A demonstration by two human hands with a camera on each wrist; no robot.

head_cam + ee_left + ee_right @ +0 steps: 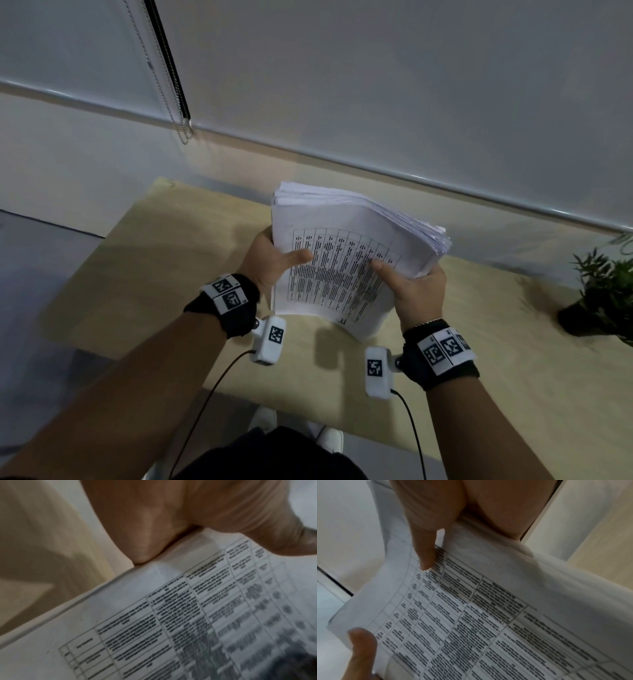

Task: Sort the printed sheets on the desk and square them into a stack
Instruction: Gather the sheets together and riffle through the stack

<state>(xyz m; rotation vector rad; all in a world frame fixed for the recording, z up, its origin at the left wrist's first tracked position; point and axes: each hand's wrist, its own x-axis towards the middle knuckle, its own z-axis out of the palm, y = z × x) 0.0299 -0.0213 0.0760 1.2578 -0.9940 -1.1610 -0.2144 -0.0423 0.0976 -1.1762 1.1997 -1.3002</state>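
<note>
Your left hand [270, 260] and your right hand [416, 287] both hold the thick pile of white printed paper sheets [346, 253]. Each hand grips one side, thumb on the top page, the other fingers hidden under the pile. You hold the pile up above the middle of the light wooden desk [164, 246], tipped toward you, with its near edge low. I cannot tell if that edge touches the desk.

At the far right corner the sheets are fanned out and do not line up. So the pile is not square yet, I think.

Paper like this is soft and bendy. You can see the top page [471, 615] curve between your thumbs. So many sheets together will feel a bit heavy. Sheets also slide on each other, so they can slip out if your grip is loose.

Hold the pile at the middle of both long sides. Keep your grip soft when you tap the low edge on the desk.

A small green plant in a dark pot [603, 298] stands at the right edge of the desk, well apart from the pile.
</note>
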